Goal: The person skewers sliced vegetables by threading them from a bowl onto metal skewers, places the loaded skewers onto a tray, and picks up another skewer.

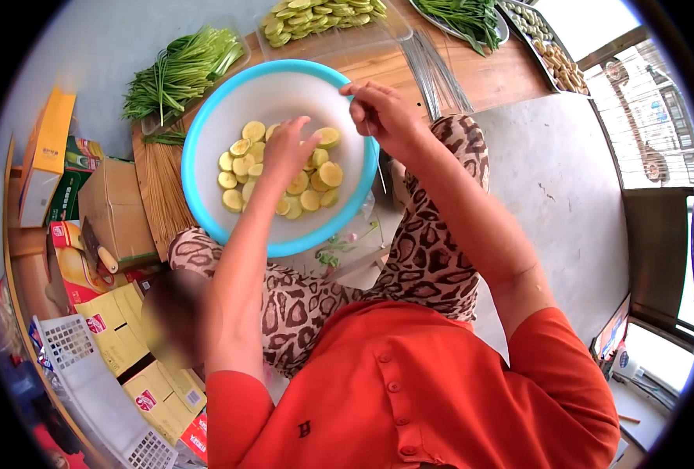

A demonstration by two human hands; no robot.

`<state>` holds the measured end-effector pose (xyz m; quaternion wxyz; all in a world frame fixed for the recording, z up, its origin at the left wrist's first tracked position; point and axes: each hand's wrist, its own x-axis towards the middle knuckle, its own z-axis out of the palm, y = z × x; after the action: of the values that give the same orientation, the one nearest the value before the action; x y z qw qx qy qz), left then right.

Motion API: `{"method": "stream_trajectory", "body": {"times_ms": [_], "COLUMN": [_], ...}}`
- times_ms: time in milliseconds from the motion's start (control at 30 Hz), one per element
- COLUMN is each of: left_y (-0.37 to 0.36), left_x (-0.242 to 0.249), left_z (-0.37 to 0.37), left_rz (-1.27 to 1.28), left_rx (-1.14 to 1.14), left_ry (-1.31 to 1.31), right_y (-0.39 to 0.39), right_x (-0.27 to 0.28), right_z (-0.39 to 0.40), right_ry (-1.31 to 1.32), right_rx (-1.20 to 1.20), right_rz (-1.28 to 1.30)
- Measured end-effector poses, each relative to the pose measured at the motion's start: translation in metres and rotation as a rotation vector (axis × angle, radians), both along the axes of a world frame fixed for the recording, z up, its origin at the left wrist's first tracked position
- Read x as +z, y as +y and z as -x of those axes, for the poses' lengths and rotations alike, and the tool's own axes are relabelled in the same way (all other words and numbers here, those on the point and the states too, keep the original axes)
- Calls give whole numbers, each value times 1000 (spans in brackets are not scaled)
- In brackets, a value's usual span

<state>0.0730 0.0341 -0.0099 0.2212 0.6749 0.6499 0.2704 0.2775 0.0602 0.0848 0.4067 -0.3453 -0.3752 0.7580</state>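
Note:
A white bowl with a blue rim [191, 172] holds many round green-yellow vegetable slices [298, 184]. Over the slices is my left hand [284, 152], its thumb and index finger apart and nothing visible between them; its other fingers are partly hidden. At the bowl's upper right edge, my right hand [386, 116] is closed, with the fingers pinched around a thin skewer that points down past the rim. More thin metal skewers [434, 72] lie on the wooden table just beyond that hand.
Behind the bowl are green stalks [179, 74], a tray of stacked slices [320, 19], leafy greens [472, 17] and a tray of small items [558, 62]. Wooden skewers [163, 187] lie left of the bowl, near a cardboard box [116, 207] and a knife [101, 250].

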Motion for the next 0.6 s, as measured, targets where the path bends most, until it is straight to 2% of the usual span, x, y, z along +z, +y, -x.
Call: {"method": "stream_trajectory", "body": {"times_ms": [67,100,300,367,433,500,533,600], "left_y": [5,7,20,25,27,30,26,11], "left_x": [-5,-5,-18,-26,-13,7,18,40], "left_z": [-15,-22,-30,-23,-17,-3,7,32], "left_rz": [-86,10,32,-18,-65,396,385,354], "left_rx": [-120,-129,-201,-213,-223,-8,5,56], "left_ry": [295,315,312,290,269,-545,-538,-1436], "right_y": [-1,-2,-6,-6,-10,-14,-17,-27], "right_x": [-2,-1,-1,-2,0,-1,-1,3], "right_z": [-3,-5,-11,-9,-8,-7,-6,0], "right_ry": [18,5,-7,-2,-44,-64,-91,-191], "right_rx": [51,52,56,73,73,86,96,111], "right_rz": [-9,-11,-31,-47,-39,-54,-61,-111]}}
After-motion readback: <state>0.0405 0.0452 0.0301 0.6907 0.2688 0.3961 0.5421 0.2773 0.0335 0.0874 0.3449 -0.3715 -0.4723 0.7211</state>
